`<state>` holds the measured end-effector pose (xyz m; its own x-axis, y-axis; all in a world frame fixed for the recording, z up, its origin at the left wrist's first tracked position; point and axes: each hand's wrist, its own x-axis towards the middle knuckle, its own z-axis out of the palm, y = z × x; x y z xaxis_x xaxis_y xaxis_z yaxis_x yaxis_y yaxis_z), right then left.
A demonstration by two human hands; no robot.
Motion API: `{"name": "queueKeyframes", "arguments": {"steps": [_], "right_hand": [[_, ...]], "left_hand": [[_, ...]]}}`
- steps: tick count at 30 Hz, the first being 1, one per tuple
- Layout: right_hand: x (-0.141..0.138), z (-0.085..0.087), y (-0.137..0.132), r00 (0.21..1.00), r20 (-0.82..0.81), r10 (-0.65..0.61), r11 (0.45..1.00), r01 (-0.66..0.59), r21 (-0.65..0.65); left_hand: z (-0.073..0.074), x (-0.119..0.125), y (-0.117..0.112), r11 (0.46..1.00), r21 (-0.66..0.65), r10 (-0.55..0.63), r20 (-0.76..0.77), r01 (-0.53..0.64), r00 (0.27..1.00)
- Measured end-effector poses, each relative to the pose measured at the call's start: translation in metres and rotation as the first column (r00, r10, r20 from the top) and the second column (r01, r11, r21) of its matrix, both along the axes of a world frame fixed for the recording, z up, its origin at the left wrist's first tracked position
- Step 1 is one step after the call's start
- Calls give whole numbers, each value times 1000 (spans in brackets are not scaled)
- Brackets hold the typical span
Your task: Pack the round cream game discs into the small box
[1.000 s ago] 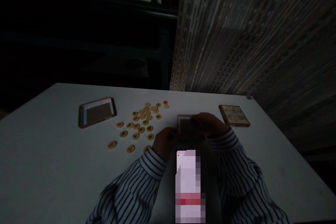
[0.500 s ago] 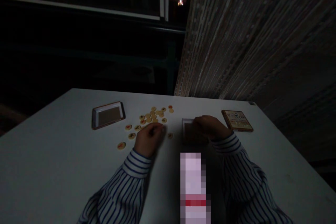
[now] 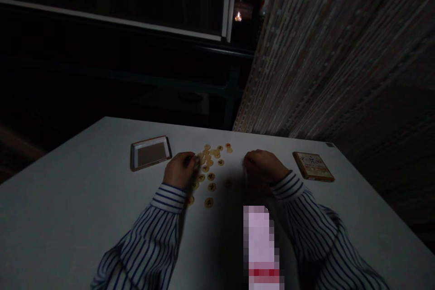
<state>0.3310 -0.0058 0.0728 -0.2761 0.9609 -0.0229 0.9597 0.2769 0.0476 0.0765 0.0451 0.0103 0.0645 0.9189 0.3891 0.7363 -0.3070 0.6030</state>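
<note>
My left hand (image 3: 180,170), fingers curled and pinched together, is over the left side of a scatter of round wooden Chinese chess pieces (image 3: 208,202). It hides some of them, and whatever its fingertips hold cannot be made out. My right hand (image 3: 267,165) is closed in a loose fist right of the pieces. Under and beside it lies a dark shallow box, mostly covered by the hand and deep shadow; what the fingers grip is hidden. Several pieces show dark characters, one at the far side a red mark (image 3: 228,145).
A shallow open tray or lid (image 3: 169,147) lies at the left on the white table (image 3: 84,199). A printed flat box (image 3: 314,165) lies at the right. A string curtain (image 3: 306,54) hangs beyond the right far edge. A pixelated patch covers the near middle.
My left hand has moved left, uncovering several pieces nearer me and covering others. My right hand has shifted left over the dark box. The whole view has shifted slightly.
</note>
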Motion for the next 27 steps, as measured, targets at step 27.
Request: {"name": "queueKeyframes", "arguments": {"steps": [27], "right_hand": [[-79,-40,86,998,2,66,997,-66,-36]], "left_hand": [[-20,7,-8,981,122,-144,-60,150,988]]}}
